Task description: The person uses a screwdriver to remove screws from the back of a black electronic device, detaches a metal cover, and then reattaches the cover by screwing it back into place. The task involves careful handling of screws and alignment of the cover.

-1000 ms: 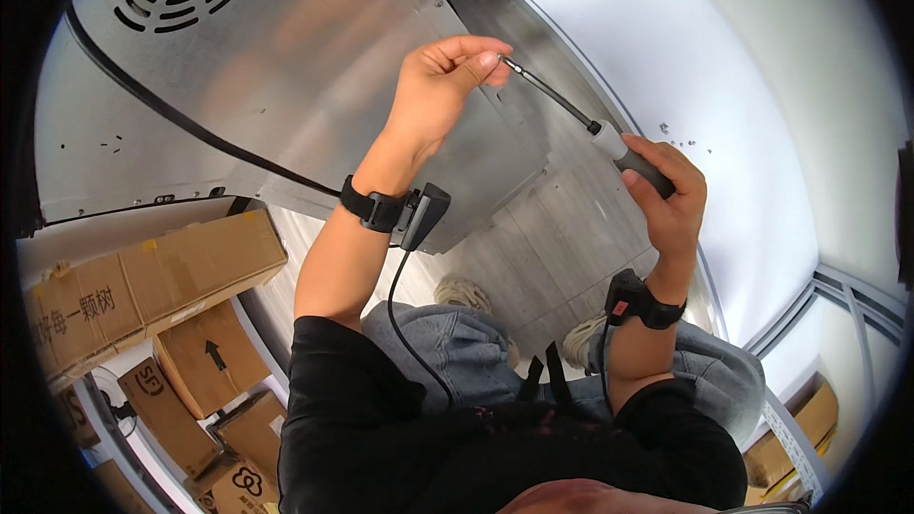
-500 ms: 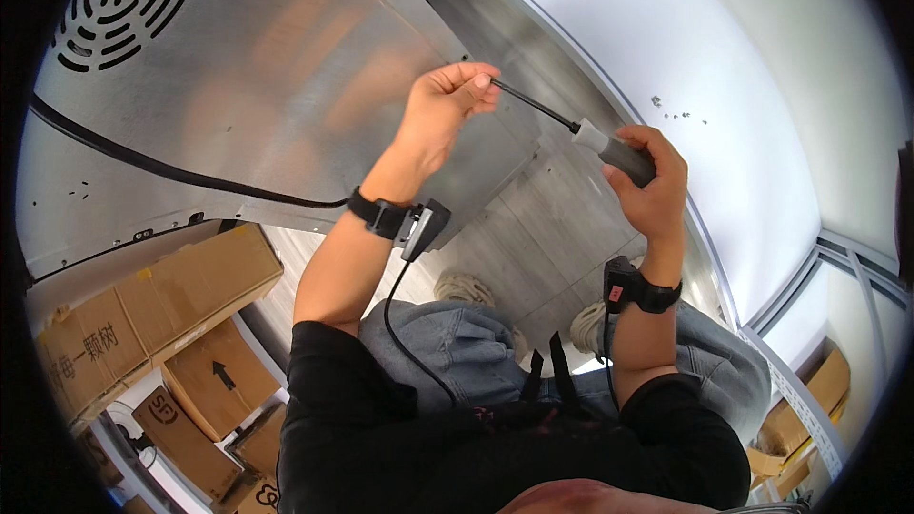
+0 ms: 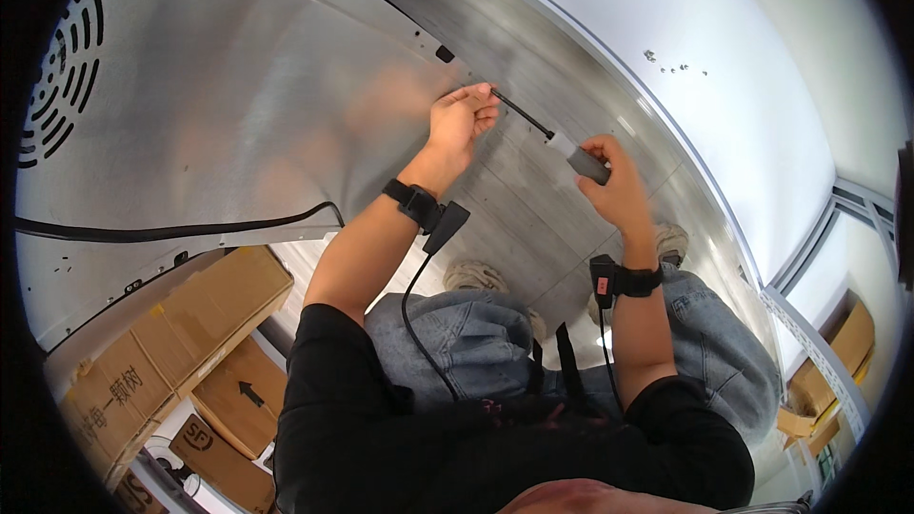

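My right hand (image 3: 619,192) is wrapped round the grey handle of a screwdriver (image 3: 526,118), whose dark shaft slants up and left. At the far end of that shaft my left hand (image 3: 457,124) pinches the tip between thumb and fingers. Whether a small screw is also in that pinch is hidden. Both hands are beside the right edge of a large silver metal panel (image 3: 248,76) with slotted vents; the left is closest to it.
Several small screws (image 3: 671,69) lie on a white surface (image 3: 733,133) at the right. A black cable (image 3: 171,231) runs across the panel. Cardboard boxes (image 3: 181,324) stand at lower left, another box (image 3: 828,371) at lower right. Grey plank floor (image 3: 514,190) shows beneath my hands.
Both hands and the screwdriver have shifted in view, the right one to the left and lower. The panel now appears further left as the view turned. The grip on the screwdriver looks the same.
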The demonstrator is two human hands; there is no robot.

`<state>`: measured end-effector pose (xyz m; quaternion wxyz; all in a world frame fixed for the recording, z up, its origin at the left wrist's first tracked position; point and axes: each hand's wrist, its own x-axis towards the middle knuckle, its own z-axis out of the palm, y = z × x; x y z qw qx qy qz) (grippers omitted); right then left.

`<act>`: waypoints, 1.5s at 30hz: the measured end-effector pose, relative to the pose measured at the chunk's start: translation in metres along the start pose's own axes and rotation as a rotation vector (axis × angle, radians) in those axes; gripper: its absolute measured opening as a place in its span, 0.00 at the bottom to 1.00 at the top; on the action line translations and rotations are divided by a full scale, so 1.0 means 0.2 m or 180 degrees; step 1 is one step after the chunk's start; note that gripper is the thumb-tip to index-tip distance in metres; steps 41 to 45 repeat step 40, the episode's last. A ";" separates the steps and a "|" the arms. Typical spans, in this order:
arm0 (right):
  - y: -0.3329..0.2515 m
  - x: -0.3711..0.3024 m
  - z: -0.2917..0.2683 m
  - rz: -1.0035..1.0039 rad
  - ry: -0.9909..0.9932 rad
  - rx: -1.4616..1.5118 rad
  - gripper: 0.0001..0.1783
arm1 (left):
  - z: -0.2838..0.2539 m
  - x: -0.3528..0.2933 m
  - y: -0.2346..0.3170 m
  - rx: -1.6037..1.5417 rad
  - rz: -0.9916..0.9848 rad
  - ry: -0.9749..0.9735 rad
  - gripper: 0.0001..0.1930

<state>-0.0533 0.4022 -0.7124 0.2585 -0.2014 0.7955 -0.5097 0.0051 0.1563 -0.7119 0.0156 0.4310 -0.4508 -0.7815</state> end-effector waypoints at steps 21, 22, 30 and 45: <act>-0.02 0.18 0.43 -0.0075 0.0201 0.0381 0.20 | -0.17 0.29 0.10 0.0175 0.0619 0.0937 0.06; -0.02 0.19 0.43 -0.0037 0.0179 0.0396 0.20 | -0.17 0.30 0.10 0.0172 0.0627 0.0992 0.06; 0.00 0.24 0.46 -0.0118 0.0221 0.0374 0.19 | -0.15 0.31 0.10 0.0140 0.0618 0.1097 0.07; -0.03 0.25 0.48 0.0059 0.0187 0.0366 0.20 | -0.14 0.31 0.12 -0.0123 0.0580 0.1026 0.07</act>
